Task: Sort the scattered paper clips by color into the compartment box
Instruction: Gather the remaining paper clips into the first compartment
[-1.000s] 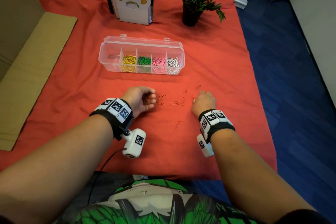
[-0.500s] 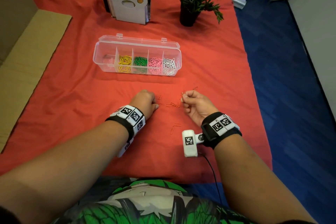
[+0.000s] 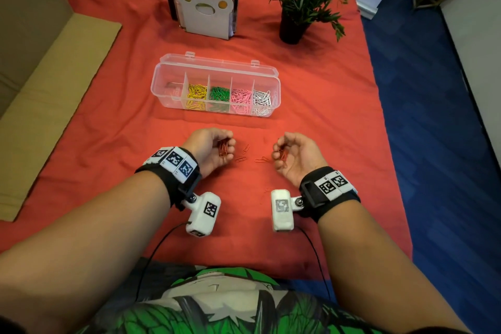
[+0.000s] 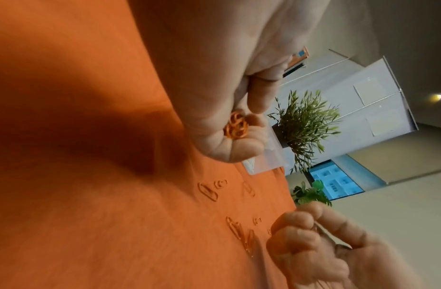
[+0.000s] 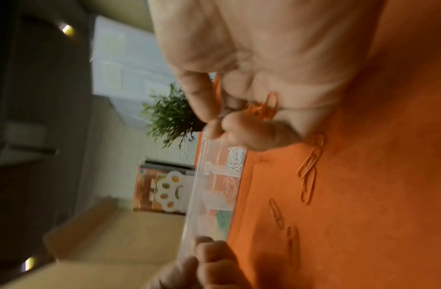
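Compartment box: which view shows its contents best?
Head view. The compartment box is seen whole from above, lid open: yellow, green, pink and white clips in four sections, the leftmost nearly empty. The right wrist view shows it edge-on and blurred. The left wrist view shows only a corner behind the left hand.

The clear compartment box (image 3: 217, 68) sits on an orange-red tablecloth (image 3: 325, 116). Rightward from the box's left end its clips run yellow (image 3: 196, 91), green (image 3: 219, 92), pink (image 3: 240, 95), white (image 3: 261, 97). Nearer than the box, loose orange paper clips (image 3: 245, 150) match the cloth. Wristbands (image 3: 176, 161) carry black-and-white square codes.
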Demonstrator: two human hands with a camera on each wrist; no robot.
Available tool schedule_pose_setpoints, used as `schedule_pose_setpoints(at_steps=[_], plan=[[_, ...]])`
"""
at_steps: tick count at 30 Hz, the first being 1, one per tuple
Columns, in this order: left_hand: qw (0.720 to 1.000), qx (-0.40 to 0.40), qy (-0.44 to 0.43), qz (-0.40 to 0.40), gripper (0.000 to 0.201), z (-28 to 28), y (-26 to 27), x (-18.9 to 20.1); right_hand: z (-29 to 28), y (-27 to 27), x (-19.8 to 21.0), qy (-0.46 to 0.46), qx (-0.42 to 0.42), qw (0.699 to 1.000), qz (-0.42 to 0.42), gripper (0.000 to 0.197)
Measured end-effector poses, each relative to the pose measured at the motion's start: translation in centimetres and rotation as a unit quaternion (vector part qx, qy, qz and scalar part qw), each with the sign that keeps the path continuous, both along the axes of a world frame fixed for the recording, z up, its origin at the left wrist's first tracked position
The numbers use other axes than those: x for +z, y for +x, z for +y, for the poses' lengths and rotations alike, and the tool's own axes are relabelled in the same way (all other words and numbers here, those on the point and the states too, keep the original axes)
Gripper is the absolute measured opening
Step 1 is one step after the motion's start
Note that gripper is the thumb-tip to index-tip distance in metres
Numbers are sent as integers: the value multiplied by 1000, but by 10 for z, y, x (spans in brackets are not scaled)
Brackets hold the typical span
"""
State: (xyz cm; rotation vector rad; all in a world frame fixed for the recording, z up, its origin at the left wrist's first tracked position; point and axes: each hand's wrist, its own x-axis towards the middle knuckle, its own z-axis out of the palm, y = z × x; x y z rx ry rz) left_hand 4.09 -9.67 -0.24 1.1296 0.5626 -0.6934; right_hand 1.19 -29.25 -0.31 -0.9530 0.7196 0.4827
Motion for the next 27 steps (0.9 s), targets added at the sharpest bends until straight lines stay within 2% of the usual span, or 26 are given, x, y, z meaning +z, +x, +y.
schedule_pose_setpoints(at_steps=[2, 3, 4, 5, 7, 8, 9, 10, 12, 15, 17, 18, 20, 22, 23, 24, 25, 26, 27], plan=[[995, -40, 86, -31, 22, -4, 3, -5, -1, 3, -3, -124, 27, 992, 19, 21], [980, -88, 165, -73, 20, -7, 3, -9, -2, 4, -6, -197, 59, 978, 17, 20], [948, -149, 253, -126, 16, -10, 3, -12, -2, 6, -7, -282, 113, 953, 11, 20], [902, -210, 331, -183, 14, -13, 2, -15, -3, 6, -6, -373, 186, 909, 8, 18], [784, -316, 457, -276, 18, -16, -2, -19, -1, 3, -4, -529, 318, 787, 6, 18], [733, -348, 498, -307, 21, -17, -3, -20, 3, 1, -3, -583, 357, 730, 10, 32], [698, -365, 522, -327, 23, -18, -5, -21, 6, -2, -2, -615, 382, 690, 8, 46], [678, -378, 534, -335, 24, -19, -6, -21, 11, -4, -2, -635, 392, 665, -4, 55], [661, -391, 538, -347, 21, -20, -8, -23, 22, -9, -2, -660, 396, 637, -33, 64], [652, -415, 533, -344, 21, -21, -10, -27, 34, -9, -7, -676, 407, 611, -65, 55], [657, -420, 524, -342, 21, -21, -11, -28, 40, -7, -12, -671, 414, 610, -75, 37], [668, -408, 519, -344, 20, -20, -12, -28, 42, -7, -13, -670, 418, 609, -79, 30], [710, -363, 496, -343, 21, -16, -11, -29, 41, -6, -14, -666, 427, 606, -87, 26], [767, -322, 452, -322, 18, -11, -9, -28, 36, 0, -13, -642, 436, 626, -80, 27], [807, -298, 416, -295, 13, -9, -8, -29, 34, 4, -12, -617, 437, 650, -70, 27], [855, -262, 364, -259, 9, -8, -7, -28, 30, 8, -13, -581, 427, 690, -66, 23], [903, -213, 301, -218, 12, -7, -5, -27, 26, 10, -12, -522, 396, 752, -64, 16], [942, -163, 236, -174, 17, -6, -5, -25, 23, 10, -10, -440, 338, 829, -64, 10], [969, -120, 174, -128, 19, -6, -4, -22, 19, 9, -9, -353, 260, 897, -60, 15]])
